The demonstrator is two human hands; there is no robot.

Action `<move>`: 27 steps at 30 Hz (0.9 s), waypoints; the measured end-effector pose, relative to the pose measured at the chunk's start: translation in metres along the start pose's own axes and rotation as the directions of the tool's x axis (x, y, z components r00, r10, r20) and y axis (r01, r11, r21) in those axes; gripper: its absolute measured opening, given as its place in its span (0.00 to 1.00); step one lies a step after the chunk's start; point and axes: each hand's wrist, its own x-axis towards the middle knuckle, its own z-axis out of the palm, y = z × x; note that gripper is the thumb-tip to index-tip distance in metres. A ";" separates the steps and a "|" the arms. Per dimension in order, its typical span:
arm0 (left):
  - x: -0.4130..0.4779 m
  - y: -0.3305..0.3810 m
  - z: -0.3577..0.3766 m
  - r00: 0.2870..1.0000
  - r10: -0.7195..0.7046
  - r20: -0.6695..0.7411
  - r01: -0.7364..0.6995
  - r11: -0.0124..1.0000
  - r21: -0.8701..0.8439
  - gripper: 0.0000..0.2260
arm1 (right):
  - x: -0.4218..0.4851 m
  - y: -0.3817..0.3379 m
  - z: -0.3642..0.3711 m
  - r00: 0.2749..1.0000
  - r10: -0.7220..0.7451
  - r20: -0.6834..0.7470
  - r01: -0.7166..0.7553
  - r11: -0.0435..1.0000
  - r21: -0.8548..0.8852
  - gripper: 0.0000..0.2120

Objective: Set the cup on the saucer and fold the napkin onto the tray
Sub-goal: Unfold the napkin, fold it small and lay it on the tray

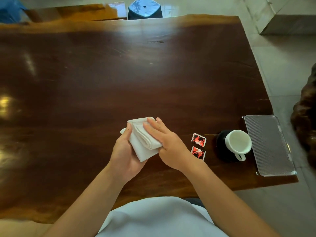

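Over table [153, 74], left hand [124, 152] grips napkin [142, 150], fingers hidden beneath; right hand [168, 142] seemingly presses it, fingers straight.

Black saucer [220, 147] largely behind the cup [238, 141], sachet [199, 139] print too small

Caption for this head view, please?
Left hand holds, right hand presses folded white cloth napkin; white ceramic cup sits on black saucer beside metal tray.

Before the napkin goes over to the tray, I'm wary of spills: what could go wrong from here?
The cup on its saucer stands between the hands and the tray; a reaching arm might clip it. The napkin, held in the left hand under the flat right hand, could unfold in transit.
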 end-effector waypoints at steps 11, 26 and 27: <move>0.007 0.002 -0.004 0.985 0.018 -0.172 0.005 0.991 0.133 0.17 | -0.005 -0.013 -0.011 0.977 -0.055 0.205 0.100 0.971 -0.219 0.34; 0.016 -0.032 -0.003 0.987 0.062 -0.150 -0.010 0.946 0.325 0.21 | -0.017 0.001 0.018 0.992 0.125 -0.014 -0.113 0.940 0.323 0.24; 0.016 -0.031 -0.002 0.990 0.038 -0.138 0.007 0.951 0.309 0.19 | -0.018 0.000 0.015 0.986 0.156 -0.059 -0.118 0.902 0.416 0.24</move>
